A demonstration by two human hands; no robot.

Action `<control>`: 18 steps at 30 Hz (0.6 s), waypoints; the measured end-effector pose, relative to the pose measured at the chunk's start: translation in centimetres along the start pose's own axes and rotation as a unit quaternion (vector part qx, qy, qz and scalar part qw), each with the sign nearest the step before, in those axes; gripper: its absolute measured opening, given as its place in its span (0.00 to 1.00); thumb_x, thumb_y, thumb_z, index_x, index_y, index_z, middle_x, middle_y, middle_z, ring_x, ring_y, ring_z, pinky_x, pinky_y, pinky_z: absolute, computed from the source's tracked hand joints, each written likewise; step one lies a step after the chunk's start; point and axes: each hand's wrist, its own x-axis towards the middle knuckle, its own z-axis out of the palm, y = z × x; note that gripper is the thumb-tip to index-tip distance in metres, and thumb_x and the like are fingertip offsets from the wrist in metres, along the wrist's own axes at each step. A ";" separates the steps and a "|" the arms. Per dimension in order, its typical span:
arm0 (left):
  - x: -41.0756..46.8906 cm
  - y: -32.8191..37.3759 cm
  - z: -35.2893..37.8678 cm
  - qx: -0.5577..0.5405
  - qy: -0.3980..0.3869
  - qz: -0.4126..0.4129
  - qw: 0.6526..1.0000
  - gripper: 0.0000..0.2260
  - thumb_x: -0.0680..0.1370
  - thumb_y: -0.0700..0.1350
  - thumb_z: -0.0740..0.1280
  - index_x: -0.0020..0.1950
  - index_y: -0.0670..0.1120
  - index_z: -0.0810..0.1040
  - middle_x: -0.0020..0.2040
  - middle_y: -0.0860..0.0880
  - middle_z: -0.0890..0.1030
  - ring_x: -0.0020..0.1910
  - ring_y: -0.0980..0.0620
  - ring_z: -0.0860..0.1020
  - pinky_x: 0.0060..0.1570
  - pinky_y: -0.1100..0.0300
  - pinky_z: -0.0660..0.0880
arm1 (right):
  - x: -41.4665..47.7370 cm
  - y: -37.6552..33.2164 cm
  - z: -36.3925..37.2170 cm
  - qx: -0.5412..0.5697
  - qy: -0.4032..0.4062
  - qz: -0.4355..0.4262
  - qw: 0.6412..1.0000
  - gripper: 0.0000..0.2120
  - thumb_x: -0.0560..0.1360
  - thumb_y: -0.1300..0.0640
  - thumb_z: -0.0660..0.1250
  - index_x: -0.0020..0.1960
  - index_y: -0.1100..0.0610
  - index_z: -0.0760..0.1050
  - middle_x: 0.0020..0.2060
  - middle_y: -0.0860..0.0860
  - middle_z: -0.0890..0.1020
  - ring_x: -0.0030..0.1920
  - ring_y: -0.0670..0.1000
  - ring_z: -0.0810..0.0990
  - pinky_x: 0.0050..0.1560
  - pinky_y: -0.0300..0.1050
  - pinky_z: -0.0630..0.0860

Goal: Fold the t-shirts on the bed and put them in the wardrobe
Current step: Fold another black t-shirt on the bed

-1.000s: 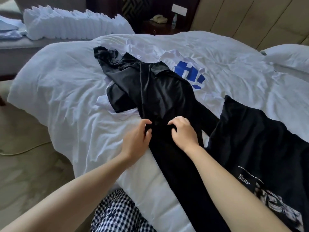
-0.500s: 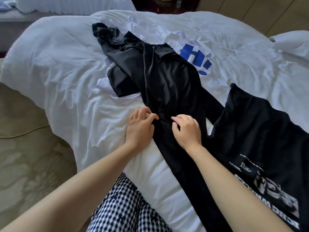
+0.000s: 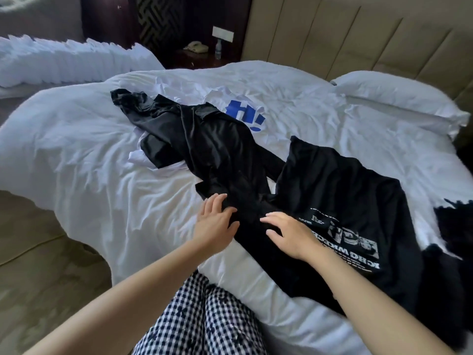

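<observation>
A long crumpled black t-shirt [image 3: 217, 147] stretches diagonally across the white bed [image 3: 76, 139]. My left hand [image 3: 215, 221] lies on its near part with fingers spread flat. My right hand [image 3: 289, 234] rests flat on the same black cloth just to the right. A second black t-shirt with white print [image 3: 343, 201] is spread out at the right, touching the first. A white t-shirt with blue print [image 3: 243, 114] lies under the far end of the black one.
A pillow [image 3: 394, 98] sits at the bed's right head end below the padded headboard [image 3: 358, 39]. A nightstand with a phone [image 3: 195, 47] and bottle stands behind. More dark cloth [image 3: 453, 226] lies at the far right edge. Carpet floor [image 3: 38, 265] lies left.
Both hands let go of their pinch on the black t-shirt and now lie flat on it, spread slightly apart. The view rose and shifted right.
</observation>
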 end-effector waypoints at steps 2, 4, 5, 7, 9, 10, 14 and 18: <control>-0.7 2.1 0.0 -0.014 -0.027 0.042 0.999 0.18 0.82 0.54 0.58 0.71 0.52 0.71 0.76 0.49 0.59 0.77 0.47 0.53 0.75 0.53 0.52 | -2.7 1.5 -0.6 -0.005 0.013 0.023 1.000 0.18 0.79 0.50 0.61 0.68 0.43 0.72 0.70 0.40 0.69 0.70 0.44 0.68 0.66 0.45 0.69; -1.2 4.3 0.2 -0.029 -0.057 0.077 0.995 0.17 0.82 0.54 0.58 0.69 0.53 0.73 0.72 0.51 0.66 0.74 0.49 0.60 0.71 0.56 0.60 | -5.6 3.2 -1.2 -0.008 0.027 0.052 0.998 0.16 0.79 0.51 0.61 0.66 0.43 0.73 0.69 0.39 0.70 0.68 0.43 0.69 0.65 0.43 0.69; -1.4 5.6 0.3 -0.030 -0.071 0.094 0.993 0.16 0.82 0.54 0.58 0.69 0.53 0.74 0.70 0.53 0.69 0.72 0.50 0.63 0.68 0.57 0.63 | -7.1 4.1 -1.5 -0.007 0.032 0.069 0.997 0.16 0.79 0.51 0.61 0.65 0.42 0.74 0.68 0.38 0.71 0.67 0.43 0.70 0.64 0.44 0.70; -1.7 8.1 0.6 -0.024 -0.093 0.126 0.987 0.16 0.82 0.54 0.57 0.68 0.54 0.74 0.67 0.54 0.71 0.69 0.51 0.67 0.63 0.57 0.67 | -9.8 5.9 -2.0 -0.002 0.039 0.099 0.994 0.15 0.78 0.51 0.61 0.64 0.42 0.75 0.65 0.39 0.73 0.65 0.44 0.73 0.64 0.46 0.71; -2.0 10.6 1.2 -0.017 -0.107 0.154 0.982 0.15 0.82 0.53 0.58 0.67 0.54 0.75 0.66 0.53 0.72 0.68 0.51 0.68 0.61 0.57 0.69 | -12.5 7.6 -2.5 0.004 0.046 0.126 0.991 0.14 0.78 0.51 0.61 0.62 0.43 0.76 0.63 0.39 0.75 0.64 0.45 0.74 0.63 0.47 0.72; -2.1 11.8 1.6 -0.017 -0.112 0.163 0.980 0.14 0.82 0.53 0.59 0.66 0.55 0.75 0.66 0.53 0.72 0.67 0.51 0.69 0.61 0.56 0.69 | -13.7 8.4 -2.7 0.006 0.051 0.138 0.989 0.14 0.78 0.51 0.61 0.61 0.43 0.77 0.62 0.39 0.75 0.63 0.45 0.74 0.62 0.47 0.72; -2.7 16.7 3.4 -0.021 -0.135 0.209 0.968 0.13 0.81 0.52 0.60 0.65 0.56 0.75 0.65 0.54 0.73 0.66 0.52 0.69 0.60 0.56 0.70 | -18.4 11.6 -3.3 0.019 0.076 0.177 0.981 0.13 0.78 0.51 0.61 0.59 0.43 0.78 0.61 0.38 0.76 0.61 0.44 0.75 0.59 0.44 0.73; -3.4 21.7 6.1 -0.031 -0.151 0.264 0.952 0.13 0.80 0.52 0.61 0.64 0.56 0.75 0.63 0.55 0.74 0.65 0.52 0.70 0.60 0.57 0.71 | -22.7 14.9 -3.3 0.036 0.110 0.212 0.970 0.12 0.78 0.53 0.61 0.57 0.44 0.79 0.58 0.37 0.78 0.59 0.42 0.76 0.57 0.43 0.74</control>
